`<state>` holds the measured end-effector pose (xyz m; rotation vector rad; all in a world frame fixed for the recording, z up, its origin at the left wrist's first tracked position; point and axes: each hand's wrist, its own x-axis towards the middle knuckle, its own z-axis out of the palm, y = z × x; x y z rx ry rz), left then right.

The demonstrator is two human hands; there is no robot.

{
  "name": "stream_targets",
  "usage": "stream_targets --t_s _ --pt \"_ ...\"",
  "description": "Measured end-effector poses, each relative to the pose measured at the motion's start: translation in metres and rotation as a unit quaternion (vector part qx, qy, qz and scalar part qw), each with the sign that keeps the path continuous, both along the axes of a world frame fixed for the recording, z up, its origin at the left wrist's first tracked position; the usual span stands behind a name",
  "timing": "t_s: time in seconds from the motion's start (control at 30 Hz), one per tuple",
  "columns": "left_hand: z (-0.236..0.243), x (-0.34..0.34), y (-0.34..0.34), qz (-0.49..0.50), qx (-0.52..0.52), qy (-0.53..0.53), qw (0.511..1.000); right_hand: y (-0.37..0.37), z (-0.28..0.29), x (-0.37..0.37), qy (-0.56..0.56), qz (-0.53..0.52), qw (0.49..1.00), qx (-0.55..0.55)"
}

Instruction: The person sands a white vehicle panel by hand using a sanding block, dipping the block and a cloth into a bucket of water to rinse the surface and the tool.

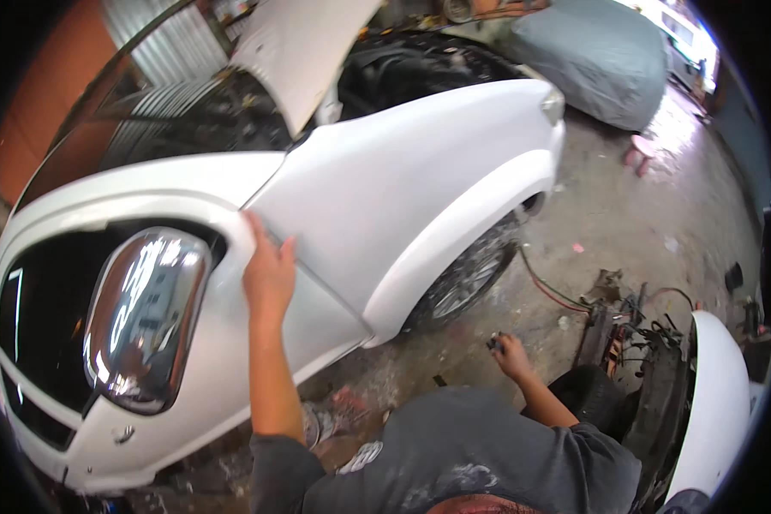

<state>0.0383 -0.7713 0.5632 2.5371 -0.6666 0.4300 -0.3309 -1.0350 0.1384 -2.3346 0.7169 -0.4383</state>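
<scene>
My left hand (270,272) rests against the white car, on the front edge of its door (298,313), close to the seam with the front fender (403,158). Its fingers are stretched out and the thumb stands apart. To the left of this hand is a chrome side mirror (150,317). My right hand (513,357) hangs low over the floor beside the front wheel (471,272), closed around a small dark object (493,343) whose kind I cannot make out. Grey paint or filler patches show on the fender and door.
The raised hood (304,43) stands over the engine bay. At the right lie a white curved body panel (718,403), a black tire (587,396) and loose metal parts (660,368). Thin hoses (546,287) cross the concrete. Farther back are a pink stool (640,151) and a covered car (587,60).
</scene>
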Motion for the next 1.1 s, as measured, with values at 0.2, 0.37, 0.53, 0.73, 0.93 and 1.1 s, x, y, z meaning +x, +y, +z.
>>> stream_targets --t_s 0.2,0.37,0.53,0.73,0.93,1.1 --pt "-0.041 -0.006 -0.015 0.045 -0.031 -0.005 0.999 -0.025 -0.078 -0.118 0.203 -0.027 0.975 0.087" --pt "-0.055 -0.03 -0.042 0.051 -0.053 0.038 0.997 -0.03 -0.132 -0.195 0.398 -0.08 0.9 0.162" --pt "-0.076 -0.036 -0.039 0.051 -0.077 0.041 0.995 -0.014 -0.156 -0.21 0.326 -0.149 0.906 0.224" --pt "-0.105 -0.035 -0.049 0.042 -0.152 0.046 0.986 0.002 -0.148 -0.202 0.273 -0.236 0.9 0.247" --pt "-0.111 -0.037 -0.049 0.047 -0.158 0.041 0.985 -0.002 -0.131 -0.185 0.288 -0.171 0.908 0.25" --pt "-0.119 -0.037 -0.041 0.052 -0.123 0.046 0.99 -0.009 -0.129 -0.154 0.296 -0.135 0.91 0.257"
